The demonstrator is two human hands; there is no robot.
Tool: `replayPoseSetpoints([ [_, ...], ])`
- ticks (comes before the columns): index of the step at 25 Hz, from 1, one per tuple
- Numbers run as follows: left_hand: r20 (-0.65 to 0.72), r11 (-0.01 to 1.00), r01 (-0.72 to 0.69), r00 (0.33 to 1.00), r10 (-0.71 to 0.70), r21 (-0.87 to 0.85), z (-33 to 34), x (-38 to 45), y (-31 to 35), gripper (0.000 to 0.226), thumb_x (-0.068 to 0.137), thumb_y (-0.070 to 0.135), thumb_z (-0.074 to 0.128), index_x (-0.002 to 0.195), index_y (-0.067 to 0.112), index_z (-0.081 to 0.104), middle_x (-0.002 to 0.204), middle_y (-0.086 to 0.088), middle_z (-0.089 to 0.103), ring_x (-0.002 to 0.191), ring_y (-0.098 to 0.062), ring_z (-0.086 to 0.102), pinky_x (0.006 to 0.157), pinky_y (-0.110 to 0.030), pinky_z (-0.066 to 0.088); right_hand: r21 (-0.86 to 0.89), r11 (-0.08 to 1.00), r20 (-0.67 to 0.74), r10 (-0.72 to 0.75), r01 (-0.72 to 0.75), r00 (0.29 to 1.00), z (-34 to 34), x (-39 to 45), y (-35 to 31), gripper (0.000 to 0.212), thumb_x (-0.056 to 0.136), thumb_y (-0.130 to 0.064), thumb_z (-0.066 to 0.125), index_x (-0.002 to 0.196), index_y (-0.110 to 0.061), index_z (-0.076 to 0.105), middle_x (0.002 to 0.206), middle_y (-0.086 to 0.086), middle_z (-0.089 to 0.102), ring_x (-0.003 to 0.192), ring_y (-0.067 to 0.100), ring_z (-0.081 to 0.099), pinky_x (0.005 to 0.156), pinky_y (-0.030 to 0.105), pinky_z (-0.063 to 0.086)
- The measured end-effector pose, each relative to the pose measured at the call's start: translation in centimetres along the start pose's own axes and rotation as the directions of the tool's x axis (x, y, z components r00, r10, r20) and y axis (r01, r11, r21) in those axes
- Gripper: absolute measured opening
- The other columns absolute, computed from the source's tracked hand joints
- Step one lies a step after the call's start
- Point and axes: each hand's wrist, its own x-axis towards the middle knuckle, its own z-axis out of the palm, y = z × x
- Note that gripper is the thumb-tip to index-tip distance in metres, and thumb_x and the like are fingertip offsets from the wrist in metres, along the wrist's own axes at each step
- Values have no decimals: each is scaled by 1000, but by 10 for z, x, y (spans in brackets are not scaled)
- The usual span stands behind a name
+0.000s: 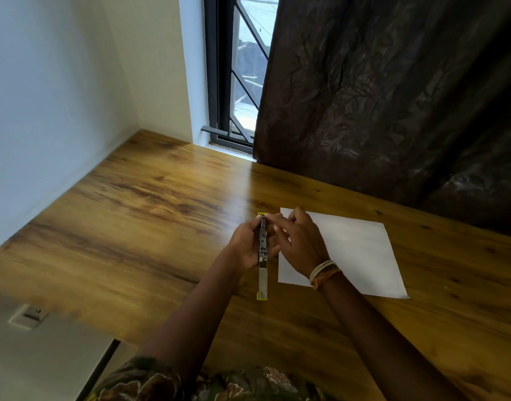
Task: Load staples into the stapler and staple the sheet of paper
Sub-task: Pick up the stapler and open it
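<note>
Head view: left hand [250, 247] grips opened stapler [262, 256]; right fingers [273, 219] pinch its tip.

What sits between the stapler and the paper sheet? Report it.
In the head view, the right hand fills that gap, its fingers reaching to the opened stapler held by the left hand. It overlaps the paper sheet.

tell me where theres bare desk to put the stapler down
The widest bare patch of the desk runs left of the left hand, out to the wall and back to the window. A bare strip also lies along the near edge, right of the right forearm. It is crowded around the stapler, the right hand and the paper.
</note>
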Motion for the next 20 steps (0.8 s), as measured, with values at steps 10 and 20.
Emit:
replayPoseSetpoints([
  [10, -96, 976, -20, 994, 42, 218, -7, -7, -3, 44, 102, 41, 33, 98, 7, 61, 69, -5, 65, 51, -15, 58, 36, -20, 40, 306, 937, 127, 133, -166, 983, 3, 5, -14, 23, 90, -16, 50, 108, -25, 63, 99, 2, 46, 91, 18, 56, 74, 34, 58],
  [20, -162, 980, 57, 986, -26, 190, -4, 3, -3, 53, 101, 46, 31, 93, 5, 64, 68, -12, 71, 58, -23, 69, 54, -31, 56, 373, 896, 179, 185, -241, 966, 11, 8, -16, 20, 84, -3, 51, 83, -18, 64, 92, 0, 49, 89, 18, 56, 77, 34, 56],
])
